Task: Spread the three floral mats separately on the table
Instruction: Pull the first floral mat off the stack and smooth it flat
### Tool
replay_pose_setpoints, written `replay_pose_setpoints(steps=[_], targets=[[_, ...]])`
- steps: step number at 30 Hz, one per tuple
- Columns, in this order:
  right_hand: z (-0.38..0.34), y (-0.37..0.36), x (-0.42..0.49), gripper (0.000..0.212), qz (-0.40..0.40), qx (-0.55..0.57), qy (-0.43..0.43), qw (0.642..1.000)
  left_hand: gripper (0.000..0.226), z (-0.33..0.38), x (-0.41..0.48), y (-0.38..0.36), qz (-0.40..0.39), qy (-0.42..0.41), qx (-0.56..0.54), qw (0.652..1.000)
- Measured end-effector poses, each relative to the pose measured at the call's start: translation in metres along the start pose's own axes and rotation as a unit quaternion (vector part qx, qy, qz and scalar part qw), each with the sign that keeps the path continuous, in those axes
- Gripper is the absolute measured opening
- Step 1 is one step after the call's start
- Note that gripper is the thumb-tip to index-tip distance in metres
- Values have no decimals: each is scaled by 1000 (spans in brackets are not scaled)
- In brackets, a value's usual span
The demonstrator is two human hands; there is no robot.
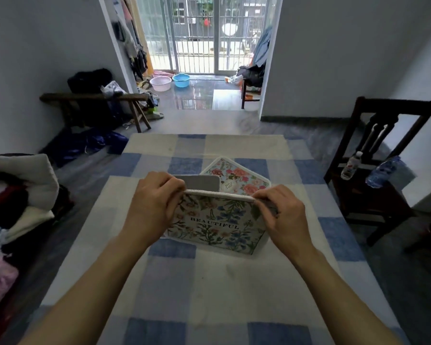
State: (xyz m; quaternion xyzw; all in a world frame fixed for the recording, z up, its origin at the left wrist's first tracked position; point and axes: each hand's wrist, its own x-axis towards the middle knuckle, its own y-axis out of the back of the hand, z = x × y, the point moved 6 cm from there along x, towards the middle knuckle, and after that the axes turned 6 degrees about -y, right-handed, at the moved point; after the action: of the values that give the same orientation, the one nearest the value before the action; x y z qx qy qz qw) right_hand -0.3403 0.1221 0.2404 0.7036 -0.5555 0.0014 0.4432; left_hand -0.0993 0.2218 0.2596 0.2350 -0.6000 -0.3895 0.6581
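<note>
Three mats sit near the middle of the table in the head view, which is the only one we have. The left hand and the right hand hold the lettered mat, floral with the word BEAUTIFUL across it. It is tilted up towards us by its white-bound top edge. The left hand's fingers curl over the top left corner. The right hand's thumb and fingers pinch the top right corner. On both hands the fingertips go behind the edge, so we cannot see them. The mat's lower edge lies close to the checked cloth; we cannot tell whether it touches.

Behind it lies the grey-backed mat, with only its plain side showing. Its left end is covered by the left hand and its near part by the lettered mat. Just to its right, set at an angle, is the rose mat. Its near corner is hidden behind the lettered mat, and we cannot tell whether these two overlap.

We see a wide stretch of bare cloth between the mats and us, narrower bands to either side, and a strip beyond them up to the far edge. The near edge is cut off by the frame. Off the right edge stands a dark chair with two bottles on its seat. Off the left edge is a pile of clothes, partly out of frame.
</note>
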Motion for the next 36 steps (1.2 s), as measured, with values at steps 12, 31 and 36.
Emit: replay_pose_setpoints(steps=[12,31,36], targets=[[-55,70,-61,7,116,-78,28,990,11,61,-29,52,86,-103,4,991],[55,215,-95,7,102,-9,3,995,17,257,0,16,70,-163,80,981],[86,264,-89,9,87,21,26,996,23,309,15,-3,82,-145,89,982]])
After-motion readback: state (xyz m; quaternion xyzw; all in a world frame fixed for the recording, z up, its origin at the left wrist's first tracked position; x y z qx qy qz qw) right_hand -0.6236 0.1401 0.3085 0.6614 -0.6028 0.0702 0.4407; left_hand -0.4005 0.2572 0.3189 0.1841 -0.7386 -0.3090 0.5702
